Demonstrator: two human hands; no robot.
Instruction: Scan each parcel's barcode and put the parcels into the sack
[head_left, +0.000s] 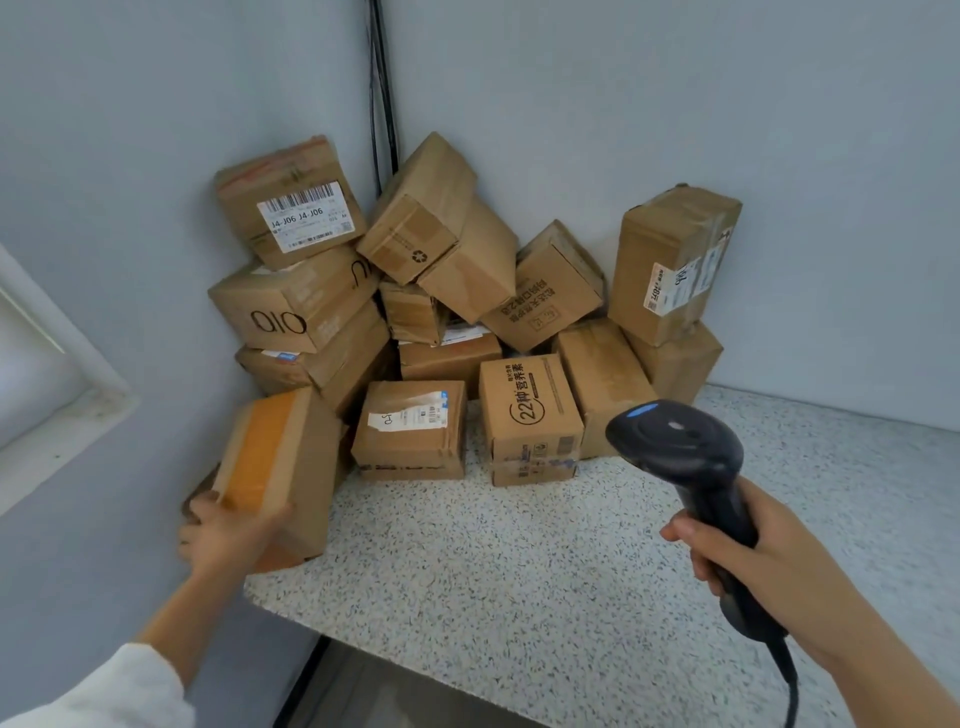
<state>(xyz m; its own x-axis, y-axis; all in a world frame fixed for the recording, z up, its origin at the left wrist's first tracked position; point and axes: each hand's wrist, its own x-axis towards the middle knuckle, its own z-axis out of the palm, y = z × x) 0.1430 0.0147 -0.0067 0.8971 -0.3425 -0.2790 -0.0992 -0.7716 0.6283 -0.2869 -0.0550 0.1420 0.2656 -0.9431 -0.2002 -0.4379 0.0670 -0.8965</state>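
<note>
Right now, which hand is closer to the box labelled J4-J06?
Left. The left hand grips the orange-taped parcel below the J4-J06 box, at the pile's left edge. The right hand holds the scanner well off to the box's right.

Bright, even, cool light, strongest at the window frame, 9 o'clock. Soft, short shadows under the parcel pile on the speckled surface. Faint sheen on the scanner head, 4 o'clock. Centre sharp, labels legible. Left hand and the parcel it grips, 8 o'clock, motion-blurred. Straight lines bow near the edges.
</note>
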